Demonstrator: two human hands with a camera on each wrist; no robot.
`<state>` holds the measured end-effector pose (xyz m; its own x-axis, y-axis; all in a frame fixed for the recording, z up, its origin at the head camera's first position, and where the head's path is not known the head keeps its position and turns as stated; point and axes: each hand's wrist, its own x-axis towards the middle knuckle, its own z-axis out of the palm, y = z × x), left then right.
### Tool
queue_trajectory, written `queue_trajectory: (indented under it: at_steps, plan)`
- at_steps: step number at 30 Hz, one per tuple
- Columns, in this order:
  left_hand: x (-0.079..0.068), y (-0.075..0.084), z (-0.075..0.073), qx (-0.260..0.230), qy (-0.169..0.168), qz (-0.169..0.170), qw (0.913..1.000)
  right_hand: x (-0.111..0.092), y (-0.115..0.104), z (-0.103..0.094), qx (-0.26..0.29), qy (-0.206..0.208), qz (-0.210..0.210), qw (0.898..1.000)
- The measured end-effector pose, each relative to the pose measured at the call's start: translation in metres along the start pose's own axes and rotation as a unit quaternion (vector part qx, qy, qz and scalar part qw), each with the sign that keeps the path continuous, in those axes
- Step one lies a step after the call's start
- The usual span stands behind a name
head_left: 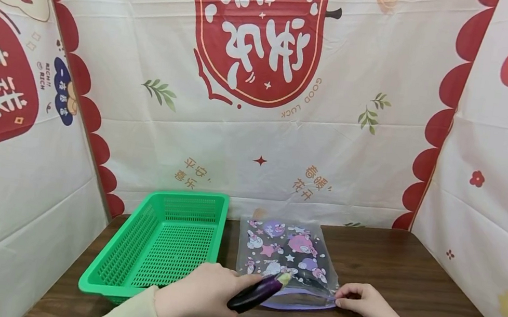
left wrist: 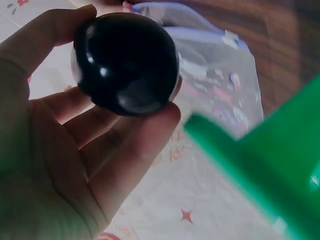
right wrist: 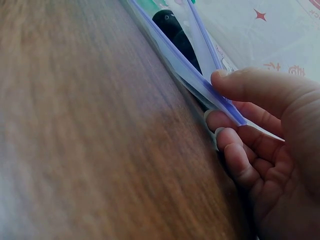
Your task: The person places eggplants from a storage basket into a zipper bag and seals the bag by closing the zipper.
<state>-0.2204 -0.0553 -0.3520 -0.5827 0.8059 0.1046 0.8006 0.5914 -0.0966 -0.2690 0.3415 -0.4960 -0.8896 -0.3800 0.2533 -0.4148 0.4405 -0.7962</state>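
In the head view my left hand (head_left: 208, 292) grips a dark purple eggplant (head_left: 253, 294), its pale stem end pointing up and right over the near part of a zip bag (head_left: 290, 251). The left wrist view shows the eggplant's round black end (left wrist: 127, 65) with thumb and fingers curled about it. The clear bag, printed with pink and purple cartoons, lies on the table, its purple zip edge (head_left: 298, 307) facing me and parted. My right hand (head_left: 362, 301) pinches the right corner of that edge. In the right wrist view, thumb and fingertips hold the purple zip strip (right wrist: 227, 107).
A green plastic basket (head_left: 92, 271) with slotted walls stands on the left of the dark wooden table (head_left: 378, 261), close beside my left hand. Printed white cloth (head_left: 254, 158) hangs behind and along both sides.
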Motion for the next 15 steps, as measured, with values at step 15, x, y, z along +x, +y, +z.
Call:
queue_trajectory:
  at_steps: [15]
  plan:
    - [0.014, 0.014, 0.033, -0.013, -0.047, 0.039, 0.9981, -0.002, -0.004, -0.001, 0.008, 0.005, 0.015, 1.000]
